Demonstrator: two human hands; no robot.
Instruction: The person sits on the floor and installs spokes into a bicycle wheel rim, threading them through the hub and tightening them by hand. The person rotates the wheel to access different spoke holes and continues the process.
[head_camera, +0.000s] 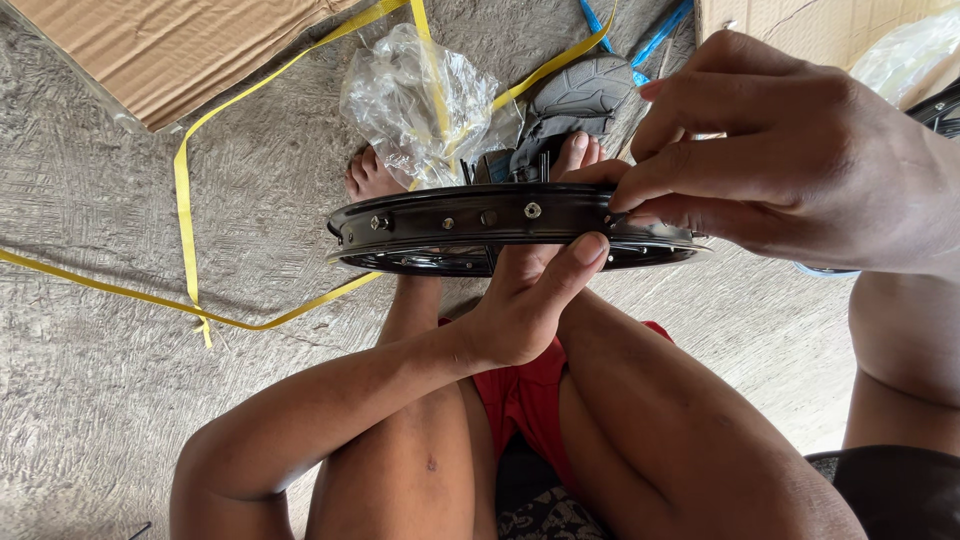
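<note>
Your left hand (525, 300) grips the black wheel rim (470, 225) from below. Your right hand (770, 150) pinches closed at its edge, above a concrete floor (100, 380).

Black wheel rim (470, 225), yellow strap (185, 190), red shorts (525, 390), grey sandal (580, 100).

— Where does the wheel rim (480, 228) sit?

— Mid-frame, edge-on above the knees. The left hand (525, 300) grips it from below, thumb on its near edge; the right hand (790, 150) pinches its right end from the upper right.

— And behind it?

— A plastic bag (425, 100) at top centre, a sandal (575, 105) just right of it. Cardboard (170, 50) fills the upper left, and a strap (185, 190) runs down the left side across the floor (100, 400).
</note>
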